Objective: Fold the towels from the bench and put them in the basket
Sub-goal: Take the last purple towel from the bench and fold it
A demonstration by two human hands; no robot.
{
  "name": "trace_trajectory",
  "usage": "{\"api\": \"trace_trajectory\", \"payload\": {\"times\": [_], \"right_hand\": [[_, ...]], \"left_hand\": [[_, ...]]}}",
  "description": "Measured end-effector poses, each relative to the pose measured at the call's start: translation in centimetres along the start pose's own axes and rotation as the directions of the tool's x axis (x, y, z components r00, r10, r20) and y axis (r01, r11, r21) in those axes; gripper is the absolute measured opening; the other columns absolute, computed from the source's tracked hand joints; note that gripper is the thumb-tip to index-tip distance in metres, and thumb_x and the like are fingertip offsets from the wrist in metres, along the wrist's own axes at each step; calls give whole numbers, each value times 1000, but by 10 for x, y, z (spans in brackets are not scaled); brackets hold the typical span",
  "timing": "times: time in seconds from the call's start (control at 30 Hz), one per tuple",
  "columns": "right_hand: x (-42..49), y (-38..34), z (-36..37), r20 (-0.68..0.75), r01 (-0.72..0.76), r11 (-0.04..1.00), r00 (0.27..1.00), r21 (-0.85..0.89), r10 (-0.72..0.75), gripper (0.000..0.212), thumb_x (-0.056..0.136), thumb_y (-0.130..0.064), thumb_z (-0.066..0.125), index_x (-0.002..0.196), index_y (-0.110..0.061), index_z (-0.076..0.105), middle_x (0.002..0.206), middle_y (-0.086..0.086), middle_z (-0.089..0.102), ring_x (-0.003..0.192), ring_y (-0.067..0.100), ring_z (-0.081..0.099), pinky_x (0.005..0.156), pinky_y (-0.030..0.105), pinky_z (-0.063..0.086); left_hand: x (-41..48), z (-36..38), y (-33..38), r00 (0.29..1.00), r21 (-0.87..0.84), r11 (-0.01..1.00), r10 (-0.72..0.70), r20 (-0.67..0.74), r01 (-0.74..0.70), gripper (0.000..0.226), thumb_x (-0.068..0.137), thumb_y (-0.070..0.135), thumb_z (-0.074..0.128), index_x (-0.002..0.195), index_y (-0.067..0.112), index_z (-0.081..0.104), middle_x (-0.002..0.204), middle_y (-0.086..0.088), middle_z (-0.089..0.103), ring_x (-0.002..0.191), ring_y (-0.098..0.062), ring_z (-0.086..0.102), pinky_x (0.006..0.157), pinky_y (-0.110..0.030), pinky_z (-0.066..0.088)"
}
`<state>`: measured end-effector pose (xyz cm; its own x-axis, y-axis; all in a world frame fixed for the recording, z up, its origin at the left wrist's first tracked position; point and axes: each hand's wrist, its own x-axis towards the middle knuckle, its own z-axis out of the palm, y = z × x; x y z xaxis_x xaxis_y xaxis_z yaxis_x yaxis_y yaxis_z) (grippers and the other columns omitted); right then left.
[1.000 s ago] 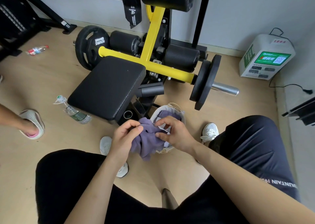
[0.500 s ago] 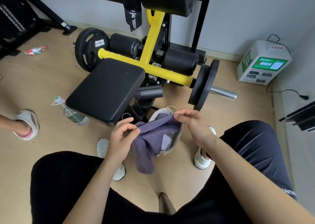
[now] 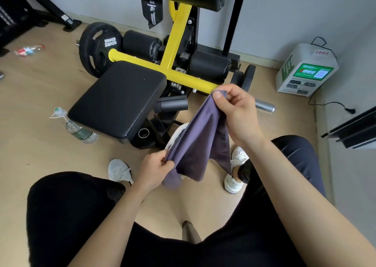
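A pale round basket (image 3: 176,134) stood on the light wooden floor (image 3: 40,144), just beside the foot of the black padded bench seat (image 3: 120,100). Only part of its rim showed, and its contents could not be told, because the cloth hung in front. The soft purple-grey towel (image 3: 200,142) was held in the air over the basket, stretched slantwise between both hands. The right hand (image 3: 234,114) pinched the upper corner between thumb and curled fingers, high up in front of the end of the yellow steel bar (image 3: 195,81). The left hand (image 3: 155,166) pinched the lower edge, nearer the body. Below that taut edge the rest sagged in loose folds — one tail reached down beside the right white shoe (image 3: 234,183). Open floor showed between the knees and left of the seat, where a clear plastic water bottle (image 3: 79,130) lay on its side near the seat's corner.
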<state>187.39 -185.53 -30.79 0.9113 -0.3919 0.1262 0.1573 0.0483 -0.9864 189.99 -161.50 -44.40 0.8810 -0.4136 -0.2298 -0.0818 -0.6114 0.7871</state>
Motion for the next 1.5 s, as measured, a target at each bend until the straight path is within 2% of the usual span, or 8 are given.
{"api": "trace_trajectory", "payload": {"times": [0.17,0.3,0.53,0.7,0.8,0.9,1.2,1.5], "right_hand": [[23,1,-33,-278,49,998,960,48,-34,12,94,-7,61,88,-14,68,69,-12,62,68,6,52,71,21,45],[29,21,-60,-446,21,999,894,-27,-31,10,89,-7,64,86,-15,69,70,-15,67,70,1,58,73,18,47],[0,53,-46,11,-86,916,995,-391,98,25,84,-1,76,106,-10,68,75,6,66,69,7,58,70,23,50],[-25,72,-4,359,-14,877,909,-480,211,45,83,-9,78,125,-19,66,95,13,71,82,23,63,79,29,50],[-37,81,16,448,47,861,867,-507,217,38,86,-14,76,123,-17,68,100,7,75,88,9,67,88,27,54],[-41,84,25,461,33,878,861,-477,218,18,88,-13,74,106,-9,75,96,2,75,87,6,67,85,27,56],[-37,67,11,414,-135,938,870,-320,267,12,94,-11,67,97,0,70,87,13,69,79,12,59,76,32,52],[-15,53,-24,93,-216,976,972,-24,217,12,94,-11,66,100,-1,68,90,15,68,84,25,63,77,34,55]], "left_hand": [[8,-5,-23,996,46,997,-55,-73,58,23,78,20,60,67,7,44,57,3,39,59,-21,34,57,-34,29],[9,-11,-28,985,-96,989,-126,-118,115,6,89,6,64,88,11,65,73,-2,66,73,-26,61,67,-41,48],[0,-17,5,997,-340,940,12,-78,-38,10,100,12,63,102,15,71,90,-1,75,85,-10,69,75,-27,52],[-8,-12,25,990,-359,923,120,-74,-139,20,102,7,58,100,22,72,89,7,74,85,-3,67,76,-18,51],[-11,-12,30,986,-366,916,145,-86,-167,15,102,14,60,101,24,72,91,8,75,88,-5,69,77,-19,53],[-14,-15,33,979,-352,914,175,-108,-202,14,95,34,63,99,25,73,91,7,75,89,-8,70,77,-22,56],[-10,-26,11,863,80,966,256,-435,-246,14,82,22,70,96,23,74,79,8,76,74,-18,73,68,-44,59],[0,-18,-1,934,149,968,235,-268,-201,11,85,3,71,83,13,74,65,6,65,62,-17,59,58,-41,52]]}}
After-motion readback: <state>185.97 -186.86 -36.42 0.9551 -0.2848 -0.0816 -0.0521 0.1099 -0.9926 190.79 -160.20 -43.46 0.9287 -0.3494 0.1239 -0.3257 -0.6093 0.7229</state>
